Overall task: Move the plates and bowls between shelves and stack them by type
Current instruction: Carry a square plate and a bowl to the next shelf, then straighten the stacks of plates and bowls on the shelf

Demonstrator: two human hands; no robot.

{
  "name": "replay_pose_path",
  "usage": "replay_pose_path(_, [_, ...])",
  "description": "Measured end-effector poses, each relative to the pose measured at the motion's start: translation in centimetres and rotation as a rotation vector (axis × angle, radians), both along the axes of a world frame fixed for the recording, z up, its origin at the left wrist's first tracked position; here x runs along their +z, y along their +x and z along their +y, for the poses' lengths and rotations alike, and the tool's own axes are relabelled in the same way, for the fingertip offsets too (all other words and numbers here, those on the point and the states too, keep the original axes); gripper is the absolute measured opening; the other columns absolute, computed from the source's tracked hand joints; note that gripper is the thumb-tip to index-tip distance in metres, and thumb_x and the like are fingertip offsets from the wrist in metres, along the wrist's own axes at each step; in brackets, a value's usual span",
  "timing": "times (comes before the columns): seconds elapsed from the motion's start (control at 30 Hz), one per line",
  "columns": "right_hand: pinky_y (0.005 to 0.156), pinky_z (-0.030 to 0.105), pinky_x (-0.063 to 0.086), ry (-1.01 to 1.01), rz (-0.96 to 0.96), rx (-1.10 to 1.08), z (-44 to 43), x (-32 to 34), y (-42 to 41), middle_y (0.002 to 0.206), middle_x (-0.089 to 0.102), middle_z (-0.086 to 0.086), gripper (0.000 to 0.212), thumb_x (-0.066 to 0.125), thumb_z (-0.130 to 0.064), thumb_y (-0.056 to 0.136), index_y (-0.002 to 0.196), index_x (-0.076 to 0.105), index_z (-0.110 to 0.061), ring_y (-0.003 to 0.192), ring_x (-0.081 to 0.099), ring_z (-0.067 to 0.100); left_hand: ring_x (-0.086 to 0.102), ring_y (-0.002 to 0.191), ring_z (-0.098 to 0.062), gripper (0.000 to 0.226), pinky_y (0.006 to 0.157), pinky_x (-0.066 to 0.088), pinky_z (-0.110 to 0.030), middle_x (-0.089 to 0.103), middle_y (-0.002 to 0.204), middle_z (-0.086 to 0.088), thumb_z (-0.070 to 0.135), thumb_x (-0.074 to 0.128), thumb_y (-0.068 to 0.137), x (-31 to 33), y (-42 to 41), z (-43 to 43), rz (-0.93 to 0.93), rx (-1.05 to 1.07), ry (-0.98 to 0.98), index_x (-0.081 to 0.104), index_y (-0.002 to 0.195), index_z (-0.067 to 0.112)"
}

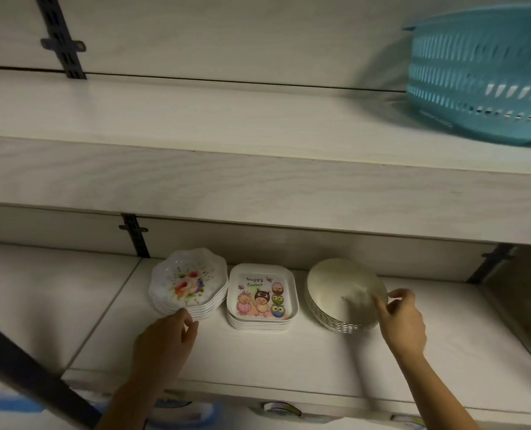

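Head view shows three stacks in a row on the lower shelf [258, 361]: scalloped floral plates [189, 282] on the left, square Easter plates [262, 294] in the middle, plain round plates [344, 293] on the right. Plates per stack are too blurred to count. Left hand [164, 346] touches the floral stack's front edge, fingers loosely curled. Right hand [402, 318] pinches the round stack's rim. One teal basket [481, 72], cut off at the frame, sits on the upper shelf [195, 119]; its contents are hidden.
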State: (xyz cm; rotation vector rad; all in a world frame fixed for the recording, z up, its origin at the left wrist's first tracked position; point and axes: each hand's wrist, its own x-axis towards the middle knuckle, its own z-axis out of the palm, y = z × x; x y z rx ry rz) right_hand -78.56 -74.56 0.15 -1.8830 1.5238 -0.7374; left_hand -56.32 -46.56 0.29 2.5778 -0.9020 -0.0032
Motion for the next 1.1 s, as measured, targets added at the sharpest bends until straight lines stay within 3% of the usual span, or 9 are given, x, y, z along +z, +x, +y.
replay_pose_path(0.13, [0.055, 0.03, 0.041, -0.048, -0.129, 0.242, 2.8, 1.5, 2.0, 0.073, 0.058, 0.001, 0.011, 0.058, -0.023, 0.089, 0.092, 0.053, -0.013, 0.068, 0.059, 0.024, 0.057, 0.07, -0.01, 0.017, 0.058, 0.038, -0.018, 0.06, 0.08, 0.003, 0.034, 0.045, 0.093, 0.5, 1.0, 1.6, 0.065, 0.126, -0.095, 0.051, 0.095, 0.018])
replay_pose_path(0.27, [0.062, 0.029, 0.051, 0.091, -0.17, 0.489, 6.6, 1.8, 5.3, 0.079, 0.063, -0.002, 0.013, 0.053, -0.017, 0.092, 0.082, 0.055, -0.024, 0.074, 0.064, 0.022, 0.054, 0.075, -0.015, 0.025, 0.059, 0.037, -0.022, 0.057, 0.088, -0.005, 0.028, 0.05, 0.091, 0.3, 2.9, 3.1, 0.165, 0.214, -0.19, 0.049, 0.107, 0.008])
replay_pose_path(0.43, [0.075, 0.026, 0.055, 0.3, -0.15, 0.685, 11.8, 1.4, 10.3, 0.092, 0.066, -0.003, 0.012, 0.048, -0.029, 0.094, 0.088, 0.058, -0.029, 0.086, 0.065, 0.016, 0.055, 0.105, -0.031, 0.044, 0.086, 0.044, -0.037, 0.054, 0.124, -0.019, 0.026, 0.051, 0.092, -0.8, 6.5, 3.6, 0.441, 0.301, -0.322, 0.042, 0.128, 0.004])
replay_pose_path(0.57, [0.077, 0.024, 0.053, 0.422, -0.211, 0.678, 15.9, 1.2, 14.1, 0.096, 0.065, 0.005, 0.015, 0.047, -0.021, 0.095, 0.086, 0.059, -0.026, 0.091, 0.064, 0.02, 0.046, 0.122, -0.032, 0.052, 0.1, 0.037, -0.037, 0.044, 0.14, -0.018, 0.03, 0.047, 0.093, -1.2, 9.2, 3.2, 0.64, 0.316, -0.357, 0.035, 0.136, 0.004])
replay_pose_path(0.63, [0.087, 0.035, 0.053, 0.465, -0.194, 0.659, 17.3, 0.5, 15.9, 0.097, 0.063, 0.007, 0.016, 0.045, -0.022, 0.096, 0.09, 0.058, -0.018, 0.098, 0.063, 0.028, 0.044, 0.124, -0.03, 0.053, 0.097, 0.036, -0.034, 0.042, 0.14, -0.016, 0.034, 0.045, 0.094, -1.4, 10.2, 2.9, 0.709, 0.303, -0.34, 0.034, 0.137, 0.005])
replay_pose_path(0.7, [0.096, 0.044, 0.049, 0.526, -0.17, 0.635, 18.2, -0.3, 17.6, 0.103, 0.062, 0.013, 0.026, 0.042, -0.028, 0.096, 0.102, 0.056, -0.008, 0.106, 0.06, 0.032, 0.047, 0.119, -0.031, 0.052, 0.091, 0.038, -0.033, 0.047, 0.133, -0.017, 0.035, 0.047, 0.093, -1.6, 11.1, 2.6, 0.799, 0.284, -0.343, 0.036, 0.134, 0.006])
replay_pose_path(0.83, [0.101, 0.042, 0.044, 0.73, -0.249, 0.507, 18.9, -1.3, 20.2, 0.104, 0.051, 0.008, 0.031, 0.043, -0.035, 0.096, 0.112, 0.047, -0.009, 0.117, 0.054, 0.033, 0.055, 0.101, -0.026, 0.044, 0.083, 0.043, -0.033, 0.057, 0.121, -0.014, 0.037, 0.057, 0.084, -2.4, 12.9, 1.6, 0.949, 0.225, -0.404, 0.047, 0.117, 0.01])
replay_pose_path(0.93, [0.104, 0.044, 0.043, 0.779, -0.27, 0.433, 18.8, -1.7, 21.1, 0.111, 0.056, 0.016, 0.022, 0.044, -0.035, 0.095, 0.1, 0.047, -0.014, 0.111, 0.056, 0.032, 0.056, 0.11, -0.033, 0.046, 0.093, 0.045, -0.042, 0.057, 0.127, -0.018, 0.02, 0.049, 0.083, -2.5, 13.7, 0.5, 1.036, 0.211, -0.438, 0.045, 0.127, 0.008])
replay_pose_path(1.1, [0.101, 0.042, 0.044, 0.797, -0.25, 0.398, 18.4, -1.9, 22.2, 0.119, 0.057, 0.018, 0.033, 0.043, -0.038, 0.095, 0.113, 0.046, -0.01, 0.112, 0.056, 0.031, 0.05, 0.119, -0.034, 0.043, 0.093, 0.042, -0.035, 0.052, 0.131, -0.018, 0.001, 0.035, 0.091, -1.2, 13.3, -0.2, 1.01, 0.193, -0.449, 0.039, 0.134, 0.004])
